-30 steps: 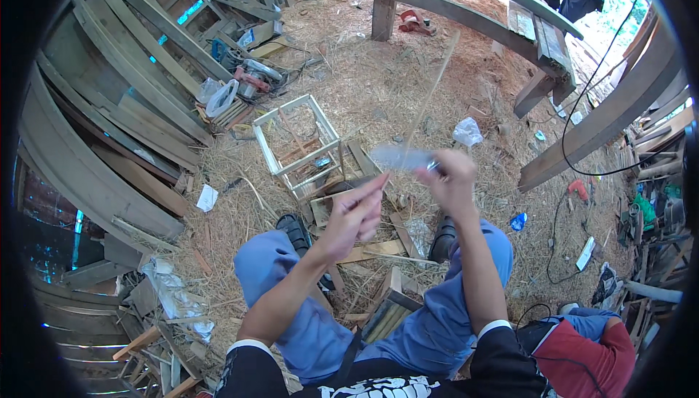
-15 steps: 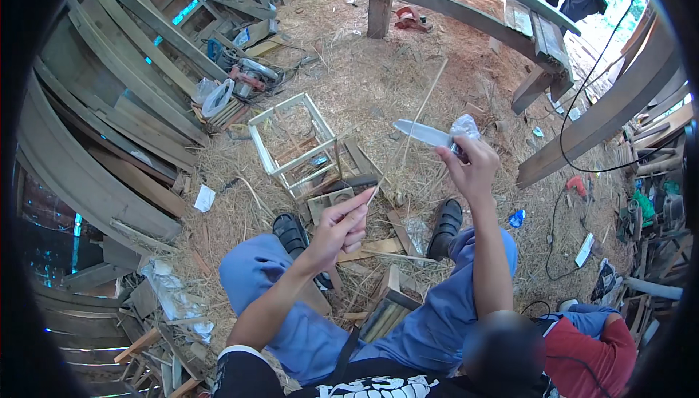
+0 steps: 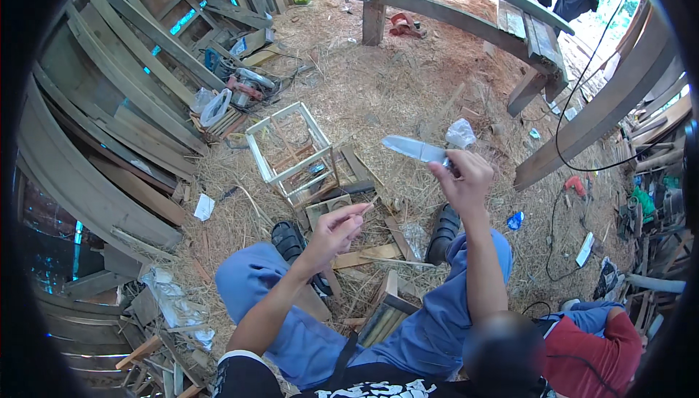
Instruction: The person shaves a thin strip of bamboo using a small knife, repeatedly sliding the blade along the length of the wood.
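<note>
My right hand [image 3: 470,178] is wrapped round the handle of a knife [image 3: 413,148], its broad pale blade pointing left. Between the pinched fingers of my left hand [image 3: 335,236] is a thin wooden strip [image 3: 370,207]. Its near end shows at the fingertips, while the far length is too faint against the straw to follow. Blade and left fingers are apart. On the ground just beyond the left hand stands a light wooden frame [image 3: 300,175], boxlike with open sides. A crumpled clear plastic bag [image 3: 460,133] lies past my right hand.
Straw and shavings cover the ground [image 3: 393,92]. Between my legs sits a small wooden box [image 3: 393,289] holding sticks. Planks [image 3: 109,107] lean at left, near power tools [image 3: 247,86]. A long bench [image 3: 466,12] stands at back; a person in red [image 3: 597,347] is close at right.
The knife has moved slightly left and down, and the left hand has lowered a little. The strip, plainly seen crossing behind the blade before, is now hard to make out.
</note>
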A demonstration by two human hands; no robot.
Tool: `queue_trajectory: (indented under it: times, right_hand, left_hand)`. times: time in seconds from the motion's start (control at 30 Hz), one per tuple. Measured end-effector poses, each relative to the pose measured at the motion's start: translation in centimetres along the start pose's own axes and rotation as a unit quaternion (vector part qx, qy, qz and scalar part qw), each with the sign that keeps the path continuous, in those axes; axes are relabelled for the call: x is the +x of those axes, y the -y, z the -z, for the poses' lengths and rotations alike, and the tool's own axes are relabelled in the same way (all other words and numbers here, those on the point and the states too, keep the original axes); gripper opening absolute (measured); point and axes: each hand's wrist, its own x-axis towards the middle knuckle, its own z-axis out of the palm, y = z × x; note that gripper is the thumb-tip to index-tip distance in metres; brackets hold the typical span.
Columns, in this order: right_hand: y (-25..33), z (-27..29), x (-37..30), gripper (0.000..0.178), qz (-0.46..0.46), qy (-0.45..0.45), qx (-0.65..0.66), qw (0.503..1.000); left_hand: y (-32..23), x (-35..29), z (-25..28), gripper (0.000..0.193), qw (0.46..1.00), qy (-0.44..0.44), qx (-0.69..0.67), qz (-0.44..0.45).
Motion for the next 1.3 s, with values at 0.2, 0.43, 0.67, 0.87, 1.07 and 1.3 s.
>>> queue_trajectory:
  times: [0.2,0.43,0.67,0.87,1.07,1.3]
  right_hand:
    - [0.9,-0.6,0.0,0.036,-0.015,0.017,0.034,0.999]
    - [1.8,-1.8,-0.3,0.037,0.037,0.053,0.073,0.995]
    - [1.1,-1.7,0.1,0.039,0.007,0.017,0.063,0.998]
    - [2.6,-2.9,-0.4,0.038,0.086,0.074,0.108,0.988]
    - [1.7,-2.5,-0.2,0.039,0.038,0.059,0.1,0.993]
    - [2.9,-2.5,-0.2,0.041,0.104,0.107,0.119,0.982]
  left_hand:
    - [-0.2,0.9,-0.3,0.023,0.993,-0.044,0.1,-0.052]
    - [-0.6,1.5,-1.5,0.028,0.995,-0.017,0.007,-0.097]
    - [-1.2,2.4,-2.7,0.031,0.987,-0.07,0.069,-0.129]
    - [-0.7,3.6,-2.7,0.034,0.983,-0.087,0.03,-0.16]
    - [-1.0,4.0,-3.4,0.036,0.981,-0.058,0.031,-0.181]
    - [-1.3,3.5,-3.2,0.035,0.983,-0.072,0.057,-0.159]
